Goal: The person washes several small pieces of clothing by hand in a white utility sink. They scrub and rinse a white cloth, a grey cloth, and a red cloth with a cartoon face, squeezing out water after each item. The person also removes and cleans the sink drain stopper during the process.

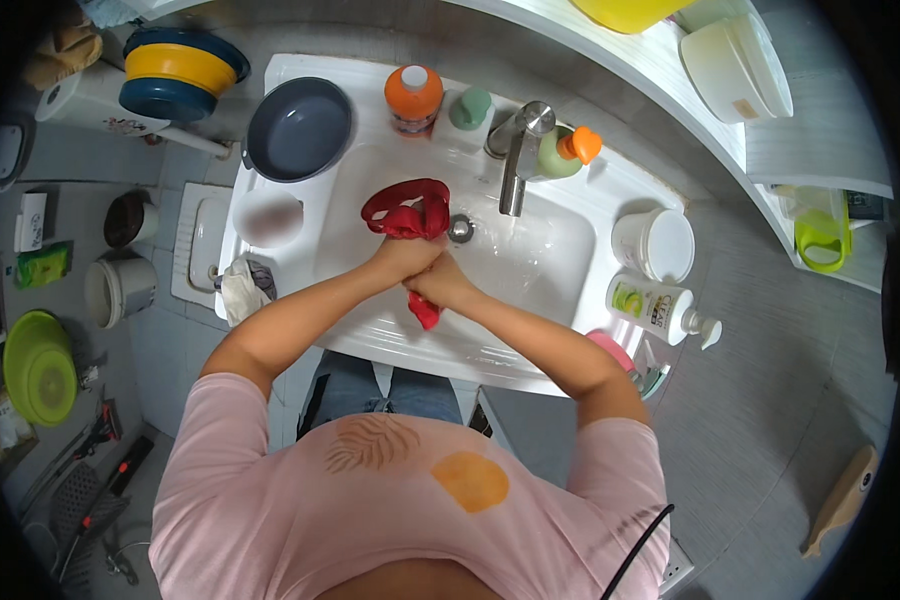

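Observation:
Over the white sink point(555, 255), a red cloth point(425, 210) is bunched up and gripped in both fists. My left hand point(406, 258) is closed round it, and my right hand point(444, 282) is closed just nearer and to the right, touching the left. A looped band of the cloth spreads beyond my left hand. A short red end hangs out below my right hand. The middle of the cloth is hidden inside my fingers. Just right of the cloth lies the metal drain point(460, 229), and no water stream shows under the faucet point(513, 175).
A dark round pan point(298, 130), orange bottle point(413, 95) and green pump bottle point(562, 150) line the far rim. On the right rim stand a white tub point(653, 245) and a white pump bottle point(660, 308). A pale rag point(246, 290) hangs at the left edge. A shelf point(670, 75) overhangs behind.

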A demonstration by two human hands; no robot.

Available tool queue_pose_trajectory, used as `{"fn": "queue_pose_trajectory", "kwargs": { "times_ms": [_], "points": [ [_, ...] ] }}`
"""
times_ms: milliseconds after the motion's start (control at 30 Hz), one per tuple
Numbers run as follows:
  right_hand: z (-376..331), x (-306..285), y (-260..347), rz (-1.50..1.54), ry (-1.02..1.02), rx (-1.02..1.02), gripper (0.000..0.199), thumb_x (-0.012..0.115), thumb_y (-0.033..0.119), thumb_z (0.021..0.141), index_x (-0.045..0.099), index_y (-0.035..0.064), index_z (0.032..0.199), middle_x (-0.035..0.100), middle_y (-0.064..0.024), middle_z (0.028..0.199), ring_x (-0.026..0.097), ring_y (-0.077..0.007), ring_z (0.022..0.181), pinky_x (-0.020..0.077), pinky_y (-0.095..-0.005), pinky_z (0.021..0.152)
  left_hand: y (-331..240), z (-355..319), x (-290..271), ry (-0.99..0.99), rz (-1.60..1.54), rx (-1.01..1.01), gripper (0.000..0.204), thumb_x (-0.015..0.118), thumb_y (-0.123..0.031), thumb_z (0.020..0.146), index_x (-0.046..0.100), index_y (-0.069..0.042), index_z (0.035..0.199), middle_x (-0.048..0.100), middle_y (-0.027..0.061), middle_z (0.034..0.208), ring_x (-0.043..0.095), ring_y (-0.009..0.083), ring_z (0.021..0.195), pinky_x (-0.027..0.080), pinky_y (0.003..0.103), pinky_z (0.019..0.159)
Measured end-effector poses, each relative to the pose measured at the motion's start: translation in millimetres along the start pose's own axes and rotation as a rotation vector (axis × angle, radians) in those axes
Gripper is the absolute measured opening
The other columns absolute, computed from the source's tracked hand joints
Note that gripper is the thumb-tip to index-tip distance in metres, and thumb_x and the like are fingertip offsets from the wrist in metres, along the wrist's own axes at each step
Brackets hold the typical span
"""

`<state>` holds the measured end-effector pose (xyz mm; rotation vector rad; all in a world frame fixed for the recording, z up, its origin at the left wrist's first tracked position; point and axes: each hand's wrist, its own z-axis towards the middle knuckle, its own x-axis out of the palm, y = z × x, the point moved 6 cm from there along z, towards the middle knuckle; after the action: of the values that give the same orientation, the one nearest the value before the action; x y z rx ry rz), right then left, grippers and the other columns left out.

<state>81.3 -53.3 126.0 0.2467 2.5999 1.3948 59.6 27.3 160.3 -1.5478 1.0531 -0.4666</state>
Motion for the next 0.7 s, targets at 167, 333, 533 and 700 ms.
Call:
{"fn": "queue_pose_trajectory", "kwargs": {
  "times_ms": [167,333,533,700],
  "points": [
    [48.3,8.9,-48.7,-0.463,-0.272,-0.065,0.049,0.064,0.028,0.068,0.048,-0.0038,0.101,0.06,-0.0214,0.087,0.059,-0.0366,0.082,0.0481,-0.0397,0.069,101.8,18.4,14.6,0.008,0.322,-0.429,0.034,0.042,-0.031,0.081,0.06,-0.002,0.082,0.061,0.0165,0.094,0.055,0.0313,0.086,0.04,0.037,0.079],
    [22.9,10.3,3.2,-0.373,0.111,0.108,0.043,0.063,0.029,0.071,0.049,-0.0038,0.094,0.059,-0.0189,0.08,0.061,-0.0335,0.068,0.0505,-0.0377,0.063,120.6,22.3,17.1,0.048,0.041,-0.649,0.025,0.054,-0.027,0.077,0.058,-0.003,0.074,0.058,0.0102,0.072,0.056,0.0209,0.072,0.045,0.032,0.061],
    [-22.4,35.0,6.7,0.863,0.44,0.552,0.03,0.062,0.028,0.078,0.053,-0.0002,0.086,0.055,-0.0107,0.068,0.054,-0.0199,0.057,0.046,-0.0304,0.051,100.9,7.2,-2.4,0.1,-1.229,-0.936,0.02,0.061,-0.02,0.077,0.052,-0.005,0.087,0.055,0.009,0.083,0.056,0.0318,0.078,0.05,0.043,0.073],
    [-61.5,67.2,64.7,1.445,0.752,0.515,0.037,0.055,0.034,0.082,0.05,-0.0015,0.092,0.051,-0.0116,0.075,0.047,-0.0175,0.06,0.0375,-0.0241,0.05,85.3,19.9,-4.6,0.293,-1.45,-0.52,0.01,0.054,-0.009,0.077,0.049,-0.004,0.084,0.051,0.013,0.096,0.05,0.0434,0.1,0.042,0.055,0.088]
  ]
}}
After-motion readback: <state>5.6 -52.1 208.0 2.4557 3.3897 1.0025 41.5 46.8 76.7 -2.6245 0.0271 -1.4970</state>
